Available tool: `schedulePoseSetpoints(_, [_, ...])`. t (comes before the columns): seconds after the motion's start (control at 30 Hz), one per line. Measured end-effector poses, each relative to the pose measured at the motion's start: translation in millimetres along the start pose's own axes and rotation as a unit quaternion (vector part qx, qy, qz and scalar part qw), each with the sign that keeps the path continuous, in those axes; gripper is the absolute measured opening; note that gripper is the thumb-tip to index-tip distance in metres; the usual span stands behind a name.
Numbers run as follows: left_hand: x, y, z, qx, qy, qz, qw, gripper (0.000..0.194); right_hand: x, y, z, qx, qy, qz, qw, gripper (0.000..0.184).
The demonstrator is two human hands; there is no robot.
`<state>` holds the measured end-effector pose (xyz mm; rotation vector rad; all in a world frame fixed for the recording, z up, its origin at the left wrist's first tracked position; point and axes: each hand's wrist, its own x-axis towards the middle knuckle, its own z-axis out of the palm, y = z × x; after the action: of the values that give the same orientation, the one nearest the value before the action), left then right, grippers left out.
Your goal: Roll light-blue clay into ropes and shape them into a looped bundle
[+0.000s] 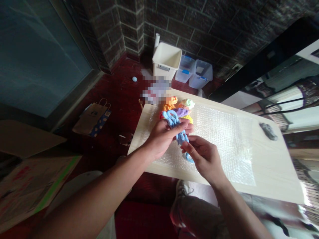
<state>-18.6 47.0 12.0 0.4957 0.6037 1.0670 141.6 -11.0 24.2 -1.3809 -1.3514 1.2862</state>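
Observation:
A light-blue, soft-looking knotted bundle of looped strands (179, 136) is held between my hands above the near-left part of the table. My left hand (163, 134) is closed around its middle, with the thumb lying across the top. At its lower end, my right hand (203, 156) pinches a strand between thumb and fingers. A small blue loop (189, 158) hangs below that pinch. Whether the strands are yarn, cloth or clay is unclear. Just behind the bundle lie crumpled soft bundles: orange (169, 103), pale green (188, 103), purple (182, 112) and yellow (188, 118).
Bubble wrap (224, 142) covers much of the pale table (271, 166). A grey lump (268, 131) rests near the right end. Beyond stand a cream bin (165, 59) and clear boxes (200, 73). A paper bag (91, 118) and cardboard box (37, 186) are at left.

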Motion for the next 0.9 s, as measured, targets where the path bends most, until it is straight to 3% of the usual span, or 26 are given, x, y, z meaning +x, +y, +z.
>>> schedulePoseSetpoints(0.23, [-1.6, 0.5, 1.5, 0.017, -0.002, 0.011, 1.0, 0.039, 2.7, -0.5, 0.5, 0.014, 0.027, 0.0, 1.0, 0.024])
schedulePoseSetpoints(0.9, [-4.6, -3.5, 0.1, 0.039, -0.035, -0.004, 0.999, 0.034, 0.0, -4.3, 1.1, -0.001, 0.048, 0.024, 0.999, 0.03])
